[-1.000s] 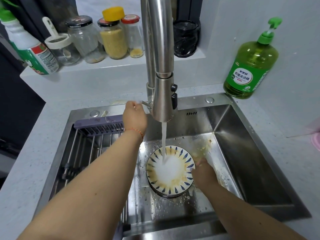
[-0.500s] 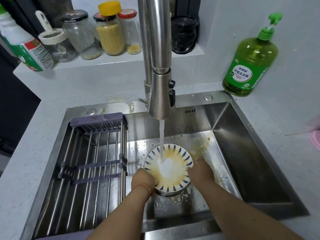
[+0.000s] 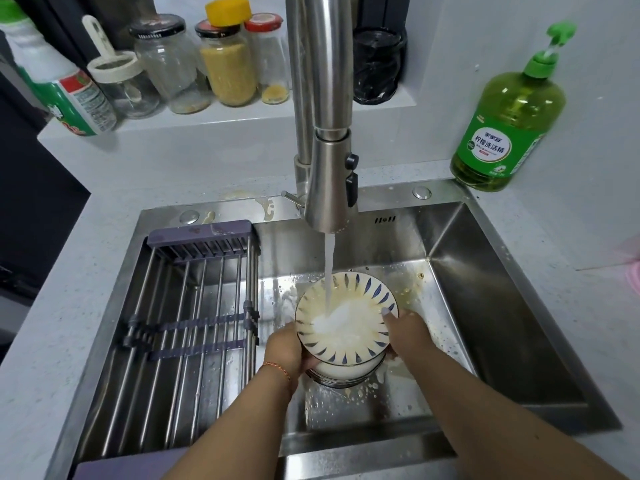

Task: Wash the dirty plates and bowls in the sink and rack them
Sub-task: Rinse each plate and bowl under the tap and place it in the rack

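While water runs, both hands' fingers [image 3: 390, 316] grasping bowl [image 3: 346, 317] — above sink [image 3: 485, 306].

There is one view only, from the camera on my head, so no second view shares any of the scene. It looks forward and steeply down into the sink [image 3: 502, 306], close enough that my forearms run in from the bottom edge and my hands sit just below the middle. The tap [image 3: 325, 133] rises straight up through the centre and leaves the top edge. The wide lens bends the tabletop [image 3: 69, 271] at the left and right margins. The shelf [image 3: 242, 116] behind the sink lies along the top, the rack [image 3: 194, 306] at lower left
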